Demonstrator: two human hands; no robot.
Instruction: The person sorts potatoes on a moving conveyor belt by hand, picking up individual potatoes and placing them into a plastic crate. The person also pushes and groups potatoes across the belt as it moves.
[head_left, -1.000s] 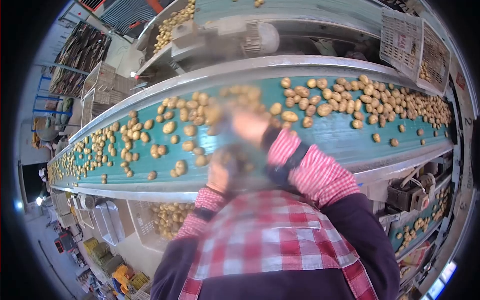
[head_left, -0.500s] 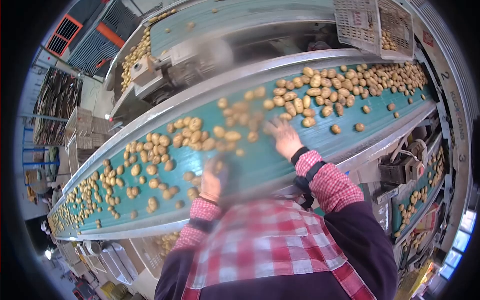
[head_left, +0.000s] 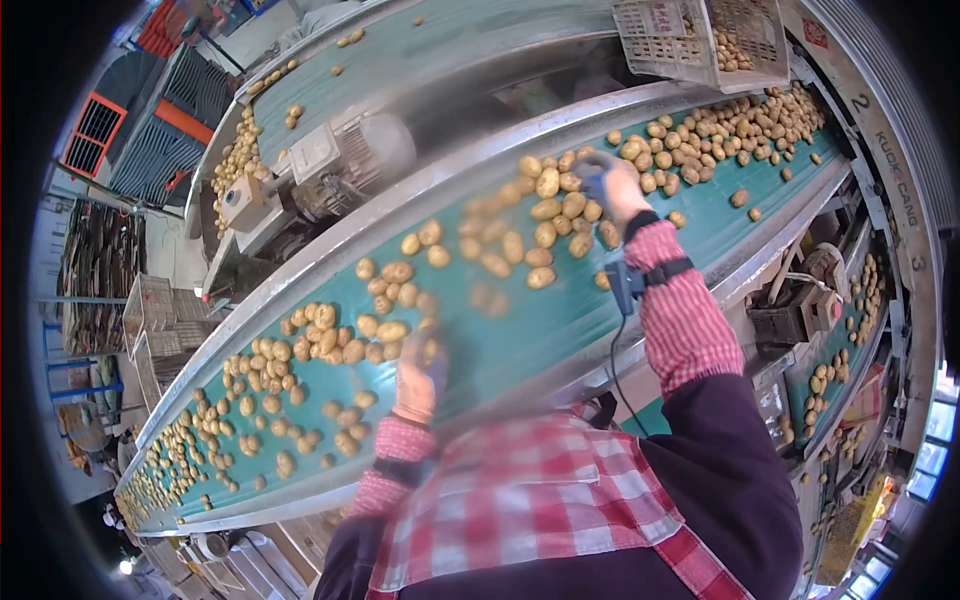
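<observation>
Many potatoes (head_left: 326,342) lie on a green conveyor belt (head_left: 540,345) that runs diagonally across the head view. My left hand (head_left: 416,378), low over the belt, has its fingers curled around what looks like a potato (head_left: 432,350); blur softens the detail. Farther up the belt, my right hand (head_left: 612,186) reaches over the cluster at the far rail. Its gloved fingers are stretched out and touch potatoes, with none visibly gripped. A dark strap with a small blue-grey device (head_left: 622,282) and cable sits at my right wrist.
A metal rail (head_left: 500,145) borders the belt's far side. Beyond it stand a motor (head_left: 350,160) and a second conveyor (head_left: 430,60). A plastic crate (head_left: 665,40) rests at the upper right. Another belt with potatoes (head_left: 840,360) runs at the right.
My right hand has moved up and right, from mid-belt to the potatoes near the far rail. My left hand stays low with slight movement. Potatoes have shifted left, and the view has turned slightly.
</observation>
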